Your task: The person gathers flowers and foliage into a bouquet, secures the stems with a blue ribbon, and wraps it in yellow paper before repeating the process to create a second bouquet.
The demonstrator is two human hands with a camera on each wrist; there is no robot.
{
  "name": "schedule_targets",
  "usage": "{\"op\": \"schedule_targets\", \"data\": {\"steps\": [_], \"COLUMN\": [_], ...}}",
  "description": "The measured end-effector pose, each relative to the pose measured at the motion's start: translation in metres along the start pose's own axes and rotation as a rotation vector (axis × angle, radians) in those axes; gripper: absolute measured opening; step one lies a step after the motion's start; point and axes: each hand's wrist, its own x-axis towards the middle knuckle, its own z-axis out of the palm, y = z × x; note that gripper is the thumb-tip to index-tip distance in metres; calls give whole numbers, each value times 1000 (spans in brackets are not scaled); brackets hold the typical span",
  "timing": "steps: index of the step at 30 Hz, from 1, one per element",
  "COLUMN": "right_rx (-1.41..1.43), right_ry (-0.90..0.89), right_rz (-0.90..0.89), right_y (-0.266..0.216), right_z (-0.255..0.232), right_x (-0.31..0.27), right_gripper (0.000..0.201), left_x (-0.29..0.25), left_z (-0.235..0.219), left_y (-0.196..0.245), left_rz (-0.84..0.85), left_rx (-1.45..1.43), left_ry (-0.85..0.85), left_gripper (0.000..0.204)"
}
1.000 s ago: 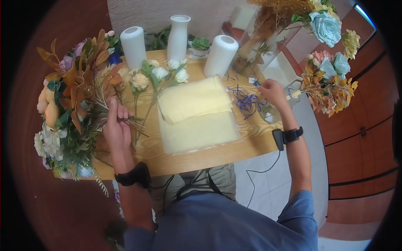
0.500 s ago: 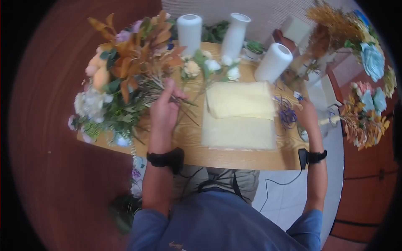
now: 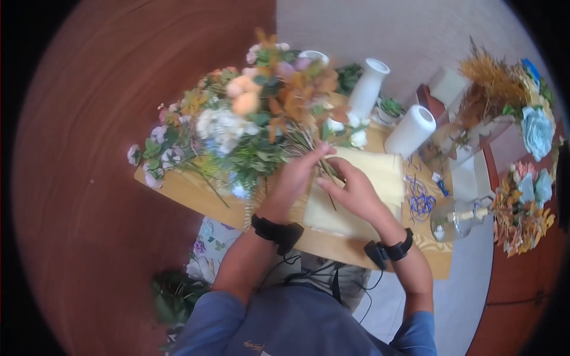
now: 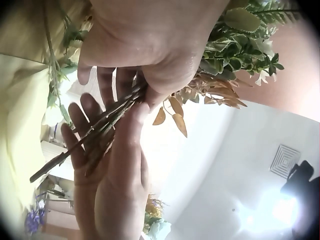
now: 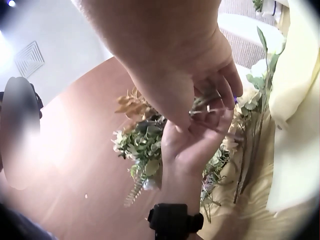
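In the head view my left hand [image 3: 295,181] grips a bouquet of artificial flowers by its stems. Orange-brown leaves [image 3: 300,98], white blooms [image 3: 222,127] and green foliage [image 3: 255,157] spread out leftward. My right hand [image 3: 355,188] is at the stems' lower ends. In the left wrist view the bare stems [image 4: 107,122] pass out of the left hand and lie between the right thumb and fingers. Seen in the right wrist view, the right fingers [image 5: 227,85] curl about the stems, partly hiding them. Cream wrapping sheets [image 3: 362,178] lie under the hands.
White vases [image 3: 409,132] stand along the table's back, beside a small potted succulent [image 3: 390,108]. Tangled blue ribbon [image 3: 421,204] lies right of the sheets, near a glass jar [image 3: 442,228]. Leafy stems with pale blue flowers [image 3: 539,133] reach in at the right.
My right hand has left the blue ribbon and come across to the stems in my left hand. The head view has swung left, and the bouquet now sits nearer the sheets.
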Motion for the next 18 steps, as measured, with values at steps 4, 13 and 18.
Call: {"op": "schedule_targets", "data": {"steps": [4,13,18], "right_rx": [-92,396,706], "right_ry": [-22,-60,-143], "right_rz": [57,201,268], "right_y": [-3,35,37], "right_z": [16,25,18], "right_x": [0,-6,-7], "right_gripper": [36,17,24], "left_x": [7,16,7], "left_z": [-1,8,21], "left_y": [-10,-30,-6], "left_rz": [-22,-80,-101], "left_rx": [76,144,236], "left_ry": [-41,-27,-66], "left_gripper": [27,24,26]}}
